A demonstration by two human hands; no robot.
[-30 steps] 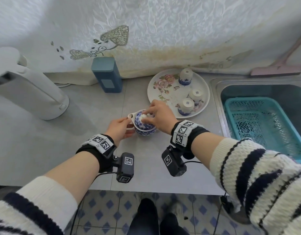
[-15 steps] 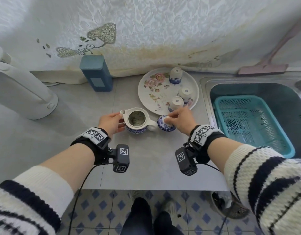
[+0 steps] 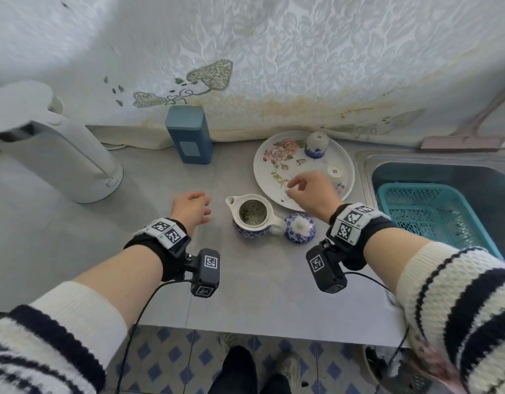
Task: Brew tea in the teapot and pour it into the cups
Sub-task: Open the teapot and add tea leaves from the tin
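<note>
A small open porcelain teapot (image 3: 252, 218) is sitting in the middle of the counter (image 3: 245, 280), its lid (image 3: 299, 227) just beside its handle, as the left hand (image 3: 191, 207) and right hand (image 3: 311, 191) are hovering either side, fingers loose and holding nothing; light, slick and chippable, it probably wants lifting by that stubby handle.

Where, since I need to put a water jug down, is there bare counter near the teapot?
Bare counter lies in front of the teapot toward the front edge, and behind it between the blue tin and the plate. Left, toward the white appliance, is bare under the left hand. Crowded on the right: lid, plate, right hand, sink.
</note>
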